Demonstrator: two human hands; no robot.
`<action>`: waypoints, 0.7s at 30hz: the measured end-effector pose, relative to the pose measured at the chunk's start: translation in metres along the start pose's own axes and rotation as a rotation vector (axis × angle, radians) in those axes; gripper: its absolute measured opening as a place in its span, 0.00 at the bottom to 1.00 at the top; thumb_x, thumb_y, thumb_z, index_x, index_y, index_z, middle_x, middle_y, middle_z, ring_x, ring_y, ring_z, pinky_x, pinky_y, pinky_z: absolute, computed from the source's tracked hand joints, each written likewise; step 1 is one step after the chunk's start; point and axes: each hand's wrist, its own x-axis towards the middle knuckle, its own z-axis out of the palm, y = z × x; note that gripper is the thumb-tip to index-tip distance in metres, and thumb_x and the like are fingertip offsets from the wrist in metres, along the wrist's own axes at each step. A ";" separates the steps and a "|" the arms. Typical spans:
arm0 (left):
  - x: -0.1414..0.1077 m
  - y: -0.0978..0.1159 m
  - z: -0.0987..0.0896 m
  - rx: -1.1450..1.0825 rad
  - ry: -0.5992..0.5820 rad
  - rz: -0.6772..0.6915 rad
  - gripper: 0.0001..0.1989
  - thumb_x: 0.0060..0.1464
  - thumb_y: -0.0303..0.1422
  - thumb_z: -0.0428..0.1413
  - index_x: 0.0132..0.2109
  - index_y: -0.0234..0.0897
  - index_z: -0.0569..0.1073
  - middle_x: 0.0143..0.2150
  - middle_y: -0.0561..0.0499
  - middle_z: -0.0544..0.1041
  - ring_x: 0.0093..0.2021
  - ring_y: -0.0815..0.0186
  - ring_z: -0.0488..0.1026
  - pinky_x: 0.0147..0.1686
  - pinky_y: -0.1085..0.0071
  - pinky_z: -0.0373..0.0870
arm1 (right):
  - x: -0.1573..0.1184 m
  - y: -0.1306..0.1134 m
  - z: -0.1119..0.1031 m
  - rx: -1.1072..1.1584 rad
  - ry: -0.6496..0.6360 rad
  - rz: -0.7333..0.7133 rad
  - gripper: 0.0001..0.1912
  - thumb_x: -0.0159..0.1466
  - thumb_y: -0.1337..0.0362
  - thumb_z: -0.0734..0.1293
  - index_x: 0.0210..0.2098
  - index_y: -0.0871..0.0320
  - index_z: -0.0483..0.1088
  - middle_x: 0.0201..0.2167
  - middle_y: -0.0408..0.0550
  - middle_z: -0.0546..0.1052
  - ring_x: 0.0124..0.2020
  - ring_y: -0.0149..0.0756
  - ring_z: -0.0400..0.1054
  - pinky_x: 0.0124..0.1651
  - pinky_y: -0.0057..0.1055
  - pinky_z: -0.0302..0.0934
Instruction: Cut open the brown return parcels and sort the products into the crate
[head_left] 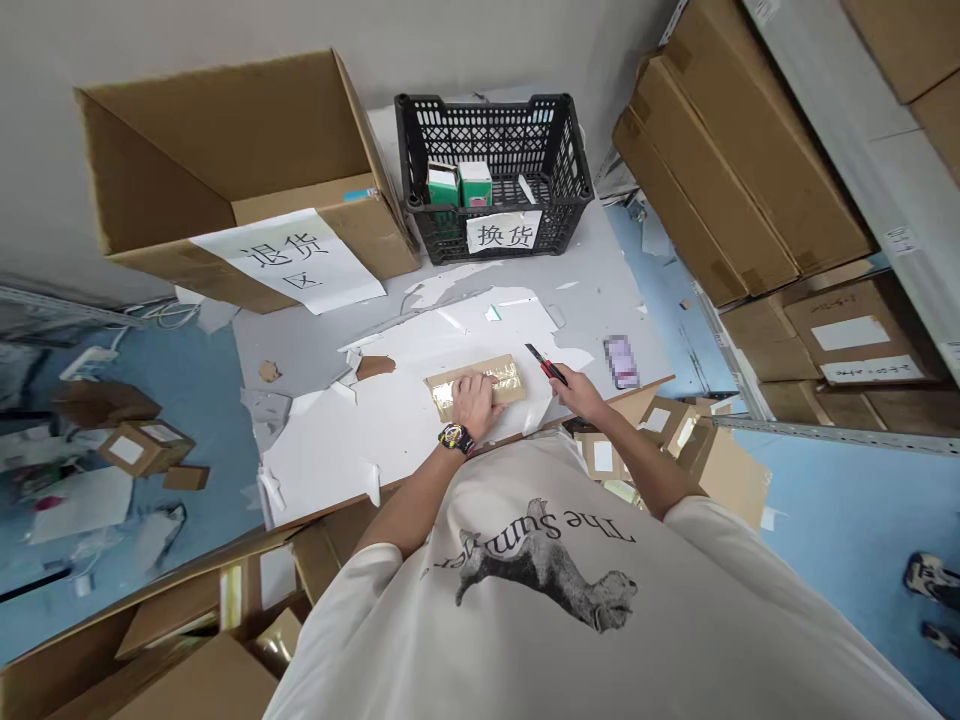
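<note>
A small flat cardboard box (512, 372) with shiny tape across it lies on the white-covered table in front of me. My left hand (474, 403), with a watch on its wrist, is closed over the box and holds it against the table. Just to the right, my right hand (579, 393) grips a red and black box cutter (547, 366). Its blade points up and to the left, apart from the box.
A large open cardboard box (165, 262) with a paper sign stands at the back left. Beside it, a black plastic crate (491, 222) holds green-and-white boxes. A blurred purple item (621, 362) lies at right. Torn paper litters the table (337, 440); shelves of cartons (739, 170) flank the right.
</note>
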 end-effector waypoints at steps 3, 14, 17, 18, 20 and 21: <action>0.002 0.007 -0.004 0.044 -0.047 -0.087 0.26 0.62 0.39 0.72 0.65 0.44 0.77 0.63 0.38 0.80 0.65 0.39 0.73 0.71 0.42 0.62 | 0.003 0.006 0.004 0.085 -0.009 -0.011 0.18 0.77 0.57 0.62 0.62 0.53 0.75 0.35 0.43 0.84 0.27 0.36 0.76 0.39 0.32 0.73; 0.008 0.018 -0.009 0.036 -0.126 -0.121 0.20 0.62 0.35 0.68 0.60 0.46 0.78 0.62 0.41 0.82 0.64 0.41 0.73 0.70 0.42 0.58 | 0.009 0.022 0.005 0.229 -0.127 -0.024 0.18 0.77 0.51 0.64 0.59 0.51 0.75 0.33 0.41 0.82 0.26 0.36 0.74 0.37 0.31 0.70; 0.008 0.020 -0.008 0.011 -0.160 -0.122 0.23 0.63 0.31 0.66 0.64 0.47 0.77 0.59 0.43 0.86 0.63 0.41 0.76 0.73 0.39 0.53 | 0.010 0.027 0.006 0.253 -0.165 -0.040 0.19 0.76 0.49 0.64 0.58 0.52 0.75 0.33 0.40 0.81 0.26 0.35 0.73 0.36 0.31 0.69; 0.008 0.020 -0.008 0.000 -0.169 -0.120 0.25 0.63 0.31 0.65 0.65 0.48 0.77 0.59 0.43 0.87 0.63 0.41 0.76 0.73 0.38 0.52 | 0.011 0.028 0.006 0.262 -0.185 -0.052 0.19 0.76 0.49 0.64 0.58 0.52 0.75 0.32 0.40 0.81 0.26 0.36 0.73 0.37 0.31 0.69; 0.009 0.019 -0.007 -0.023 -0.172 -0.113 0.28 0.63 0.31 0.65 0.69 0.49 0.77 0.62 0.44 0.87 0.64 0.40 0.77 0.73 0.37 0.52 | 0.011 0.031 0.005 0.272 -0.232 -0.077 0.20 0.75 0.48 0.65 0.57 0.52 0.76 0.30 0.38 0.79 0.28 0.36 0.73 0.38 0.31 0.68; 0.010 0.017 -0.006 -0.033 -0.171 -0.111 0.29 0.63 0.31 0.65 0.69 0.50 0.77 0.63 0.44 0.87 0.65 0.39 0.77 0.72 0.37 0.52 | 0.011 0.032 0.004 0.271 -0.253 -0.085 0.20 0.75 0.47 0.65 0.56 0.52 0.76 0.29 0.38 0.78 0.28 0.36 0.73 0.39 0.31 0.68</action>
